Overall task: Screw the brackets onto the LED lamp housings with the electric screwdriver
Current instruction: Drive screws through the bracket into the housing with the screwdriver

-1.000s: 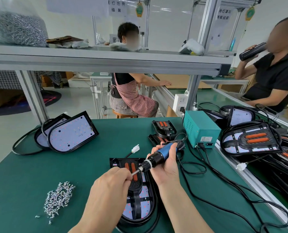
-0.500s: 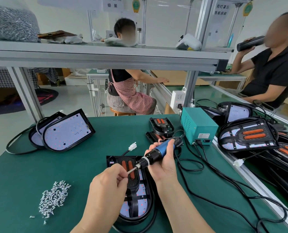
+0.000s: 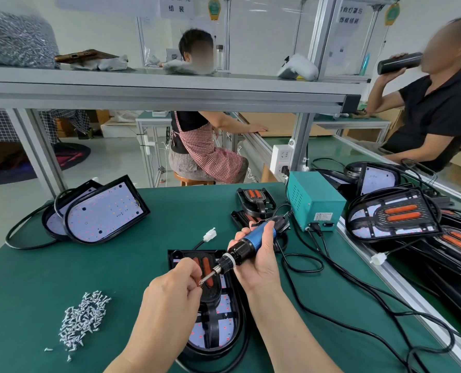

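A black LED lamp housing [image 3: 224, 327] lies flat on the green mat in front of me, with a black bracket [image 3: 210, 292] with orange inserts on top of it. My right hand [image 3: 259, 262] grips the blue and black electric screwdriver [image 3: 250, 243], tilted so its bit points down-left. My left hand [image 3: 170, 294] has its fingers curled at the bit's tip, pinching something too small to make out. A pile of silver screws [image 3: 82, 319] lies on the mat to the left.
Two LED housings [image 3: 100, 211] lean at the back left. Spare brackets [image 3: 254, 203] and a teal power box [image 3: 314, 200] stand behind the work. More housings [image 3: 393, 216] are stacked at the right. Black cables [image 3: 331, 300] trail across the mat. Two people sit beyond the bench.
Both hands stay together at the screwdriver tip over the housing. The view has shifted slightly; the hands have barely moved.
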